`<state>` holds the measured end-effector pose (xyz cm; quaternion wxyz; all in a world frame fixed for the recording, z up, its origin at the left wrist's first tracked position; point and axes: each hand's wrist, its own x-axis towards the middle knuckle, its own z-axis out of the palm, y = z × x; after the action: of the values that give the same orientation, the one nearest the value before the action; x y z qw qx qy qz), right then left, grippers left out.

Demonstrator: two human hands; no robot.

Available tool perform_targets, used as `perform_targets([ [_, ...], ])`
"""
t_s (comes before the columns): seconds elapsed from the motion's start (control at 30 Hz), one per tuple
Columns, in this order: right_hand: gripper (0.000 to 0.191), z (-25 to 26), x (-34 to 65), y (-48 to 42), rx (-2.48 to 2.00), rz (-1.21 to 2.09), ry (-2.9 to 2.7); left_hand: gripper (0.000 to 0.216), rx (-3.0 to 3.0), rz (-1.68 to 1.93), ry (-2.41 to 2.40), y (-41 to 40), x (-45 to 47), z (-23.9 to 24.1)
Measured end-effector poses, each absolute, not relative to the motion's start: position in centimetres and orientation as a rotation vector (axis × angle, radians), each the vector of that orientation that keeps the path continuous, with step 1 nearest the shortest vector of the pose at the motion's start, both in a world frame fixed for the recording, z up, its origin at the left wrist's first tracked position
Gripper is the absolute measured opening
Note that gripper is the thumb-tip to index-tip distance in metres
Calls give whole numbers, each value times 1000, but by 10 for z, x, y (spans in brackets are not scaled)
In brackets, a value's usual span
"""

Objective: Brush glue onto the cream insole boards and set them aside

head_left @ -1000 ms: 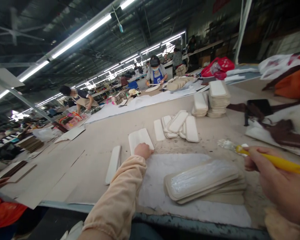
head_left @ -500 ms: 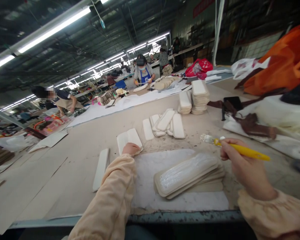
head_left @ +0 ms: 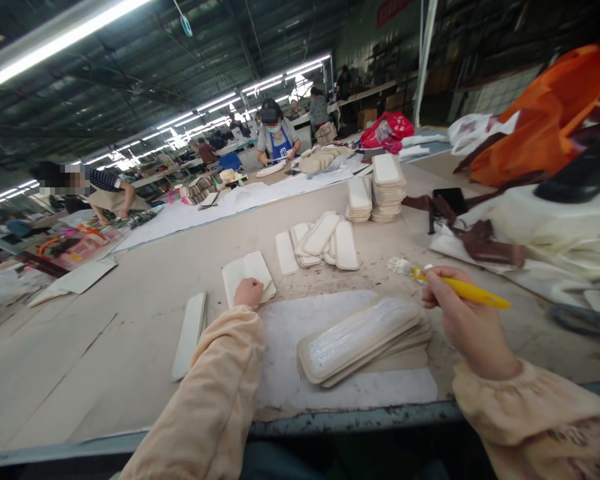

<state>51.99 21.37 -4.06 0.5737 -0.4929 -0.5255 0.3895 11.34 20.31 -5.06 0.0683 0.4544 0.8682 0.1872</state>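
Note:
My left hand (head_left: 249,293) is closed, knuckles up, at the near edge of some flat white panels (head_left: 245,267); its fingertips are hidden. My right hand (head_left: 463,320) grips a brush with a yellow handle (head_left: 480,293), its bristles coated in white and pointing left, above the table. Between my hands lies a tilted, fanned stack of long beige pieces with rounded corners (head_left: 360,340). A wet, shiny white coat covers the top piece. Under the stack is a white sheet (head_left: 285,340).
A single white strip (head_left: 189,337) lies left of my left forearm. Beyond are loose white-topped pieces (head_left: 323,237) and two upright stacks (head_left: 387,190). At right stand a whitish plastic container (head_left: 545,220) and an orange bag (head_left: 545,127). Co-workers stand at the far tables.
The view has shifted, moving the whole scene slightly left and up. My right hand has brought the brush a little nearer the stack. My left hand stays at the white panels.

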Motion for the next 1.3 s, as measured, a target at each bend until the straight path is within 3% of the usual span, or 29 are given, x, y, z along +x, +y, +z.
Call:
perform_targets([
  [0.2, 31, -42, 513, 209, -1043, 800, -1216, 10, 1163, 1362, 2630, 174, 127, 2],
  [0.27, 30, -42, 509, 209, -978, 836, -1213, 11, 1082, 1693, 2365, 162, 148, 24],
  [0.37, 31, -43, 503, 209, -940, 970, -1209, 26, 848, 2086, 1605, 142, 195, 40],
  [0.47, 35, -44, 498, 207, -921, 1201, -1145, 31, 667, 2038, 1367, 122, 247, 31],
  [0.63, 43, -43, 496, 201, -870, 1452, -1064, 30, 631, 1876, 1378, 108, 297, -3],
  [0.77, 53, -48, 501, 209, -904, 1232, -1131, 28, 664, 1723, 1513, 99, 293, -12],
  [0.93, 51, -55, 506, 223, -1154, 794, -1445, 28, 851, 1455, 1811, 85, 269, -25],
  [1.3, 40, -64, 504, 223, -1208, 652, -1726, 27, 1081, 1068, 1983, 79, 256, -64],
])
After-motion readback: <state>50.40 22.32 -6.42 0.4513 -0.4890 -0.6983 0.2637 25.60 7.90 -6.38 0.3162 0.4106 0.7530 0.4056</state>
